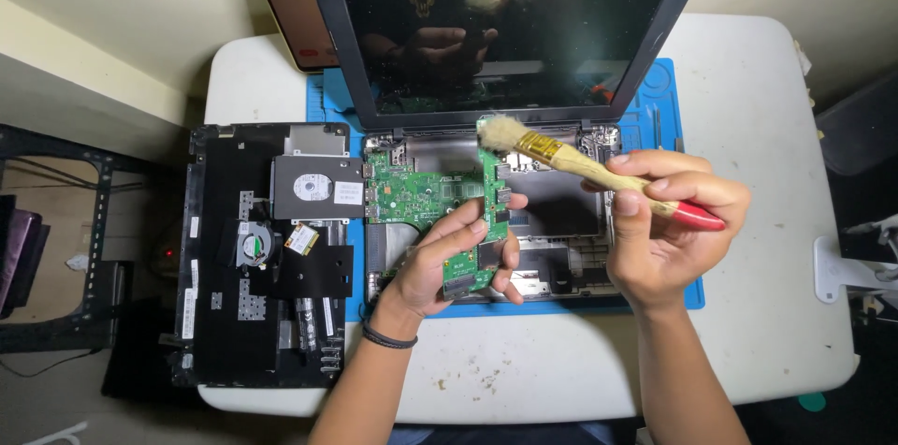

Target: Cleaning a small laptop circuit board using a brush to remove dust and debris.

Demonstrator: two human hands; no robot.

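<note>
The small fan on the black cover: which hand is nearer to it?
Left. The left hand holds the green board, just right of the fan. The right hand, holding a brush, is much farther right.

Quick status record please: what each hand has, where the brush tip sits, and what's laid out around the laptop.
left hand: holds green circuit board, lifted over open laptop base
right hand: grips paintbrush by red handle
brush tip: bristles at board's top edge
screen: upright, dark
left of laptop: black bottom cover with hard drive and small fan on it
under laptop: blue mat on white table
</note>
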